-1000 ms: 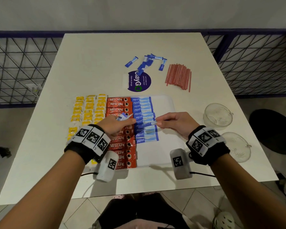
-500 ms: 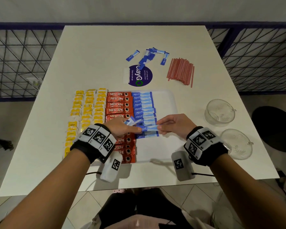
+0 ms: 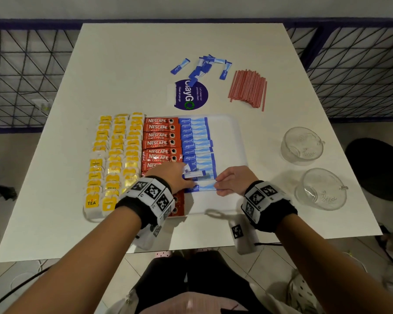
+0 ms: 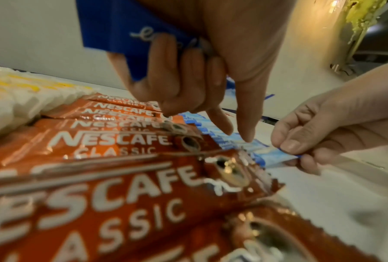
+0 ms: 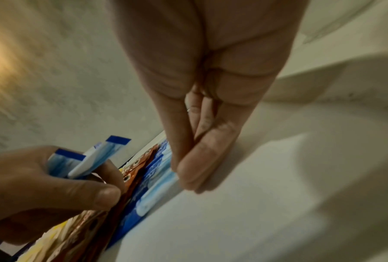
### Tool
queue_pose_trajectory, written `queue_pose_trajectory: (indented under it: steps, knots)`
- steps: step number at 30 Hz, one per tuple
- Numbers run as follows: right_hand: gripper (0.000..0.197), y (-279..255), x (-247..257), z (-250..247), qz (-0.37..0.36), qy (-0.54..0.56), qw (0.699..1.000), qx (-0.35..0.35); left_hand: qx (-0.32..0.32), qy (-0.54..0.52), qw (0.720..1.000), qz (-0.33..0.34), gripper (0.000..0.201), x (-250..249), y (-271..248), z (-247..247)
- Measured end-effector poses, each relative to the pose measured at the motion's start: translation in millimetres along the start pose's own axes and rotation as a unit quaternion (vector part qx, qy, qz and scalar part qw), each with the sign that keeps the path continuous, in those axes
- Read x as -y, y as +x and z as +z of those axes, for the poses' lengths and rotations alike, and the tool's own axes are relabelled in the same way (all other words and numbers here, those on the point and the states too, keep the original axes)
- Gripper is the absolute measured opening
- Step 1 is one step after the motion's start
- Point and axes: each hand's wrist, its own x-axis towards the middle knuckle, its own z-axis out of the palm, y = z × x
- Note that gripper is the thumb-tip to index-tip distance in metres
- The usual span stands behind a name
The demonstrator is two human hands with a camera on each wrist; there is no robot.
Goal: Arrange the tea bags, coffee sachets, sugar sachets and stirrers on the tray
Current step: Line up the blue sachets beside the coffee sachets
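Right wrist view, blurred throughout. The right hand (image 5: 199, 106) is being seen from behind the palm, its fingers (image 5: 202, 163) extended downward and pressed together. Their tips are being held against the end of a pale blue sugar sachet (image 5: 157, 180) lying on the white tray (image 5: 244, 221). That sachet is being kept at the near end of a row of blue sachets, beside a column of brown-red coffee sachets (image 5: 94, 230). At lower left, the left hand (image 5: 38, 191) is being shown with fingers curled round several spare sugar sachets (image 5: 87, 159), blue-tipped ends projecting upward. Yellow packets at the bottom edge are too blurred to be identified.
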Motion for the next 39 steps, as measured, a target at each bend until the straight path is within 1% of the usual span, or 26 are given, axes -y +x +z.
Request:
queue_pose_trajectory:
  steps: [6,9,16,21,25,27,29,31,33,35,37,39]
  knots:
    - [0.017,4,0,1,0.001,-0.024,0.999,-0.025,-0.009,0.096,0.995,0.009,0.033,-6,0,8]
    - [0.016,4,2,3,-0.004,-0.049,0.998,-0.030,-0.008,0.115,0.993,0.006,0.034,-7,0,10]
    - [0.017,6,6,4,0.002,-0.069,0.997,-0.040,-0.033,0.111,0.993,0.008,0.034,-9,0,11]
    - [0.019,9,5,2,-0.001,-0.102,0.994,-0.042,-0.036,0.090,0.995,0.007,0.035,-7,1,11]
    - [0.023,8,6,0,-0.006,-0.100,0.994,-0.033,-0.034,0.066,0.997,0.006,0.038,-4,1,9]
    - [0.023,3,7,-3,-0.034,-0.101,0.994,-0.024,-0.034,0.038,0.999,0.009,0.041,-2,1,7]
    - [0.021,-4,11,-5,-0.088,-0.086,0.992,0.006,-0.030,0.009,0.999,0.014,0.044,-2,-1,3]
    - [0.027,-13,16,-3,-0.132,-0.075,0.987,0.049,-0.021,-0.002,1.000,0.022,0.045,-4,-3,-1]
    - [0.030,-18,20,2,-0.162,-0.073,0.982,0.069,-0.008,-0.019,0.999,0.029,0.043,-7,-6,-3]
    - [0.020,-18,24,7,-0.216,-0.105,0.970,0.045,0.007,-0.087,0.996,0.036,0.032,-7,-8,-4]
    - [0.010,-15,27,8,-0.255,-0.134,0.957,0.010,0.017,-0.190,0.981,0.042,0.017,-4,-11,-5]
    - [0.010,-13,30,8,-0.268,-0.155,0.951,0.005,0.025,-0.266,0.963,0.042,0.016,0,-13,-6]
